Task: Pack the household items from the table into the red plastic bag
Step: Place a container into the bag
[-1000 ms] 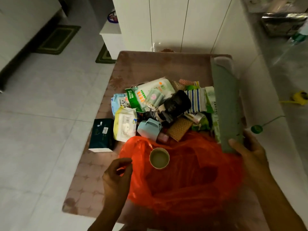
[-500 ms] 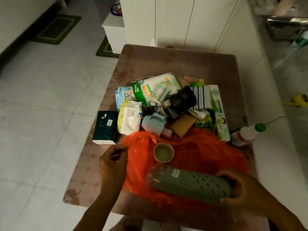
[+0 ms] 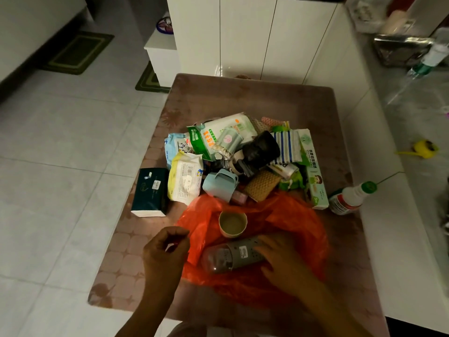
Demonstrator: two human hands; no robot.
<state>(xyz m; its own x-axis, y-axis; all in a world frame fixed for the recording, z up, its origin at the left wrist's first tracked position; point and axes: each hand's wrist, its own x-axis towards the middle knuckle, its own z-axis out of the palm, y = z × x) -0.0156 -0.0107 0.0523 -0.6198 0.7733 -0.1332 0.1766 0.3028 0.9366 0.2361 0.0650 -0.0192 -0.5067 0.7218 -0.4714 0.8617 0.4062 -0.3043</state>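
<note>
The red plastic bag (image 3: pixel 291 222) lies open on the near part of the brown table (image 3: pixel 243 98). My left hand (image 3: pixel 165 254) pinches the bag's left edge. My right hand (image 3: pixel 281 259) grips a grey-green perforated case (image 3: pixel 233 256) that lies across the bag's mouth, its clear end pointing left. A small beige cup (image 3: pixel 232 224) stands on the bag just beyond the case. Behind the bag sits a pile of household items: a light blue mug (image 3: pixel 220 183), a yellow-white wipes pack (image 3: pixel 185 178), a black object (image 3: pixel 261 152), a waffle sponge (image 3: pixel 261 186).
A dark green tissue box (image 3: pixel 150 190) lies left of the pile. A long green-white box (image 3: pixel 313 171) and a white bottle with a green cap (image 3: pixel 349 198) sit at the right table edge. White cabinets (image 3: pixel 243 35) stand behind; a white counter (image 3: pixel 388 190) runs along the right.
My right hand has brought the grey-green case down from upright at the right, turned it flat and moved it left over the bag. My left hand kept hold of the bag's edge.
</note>
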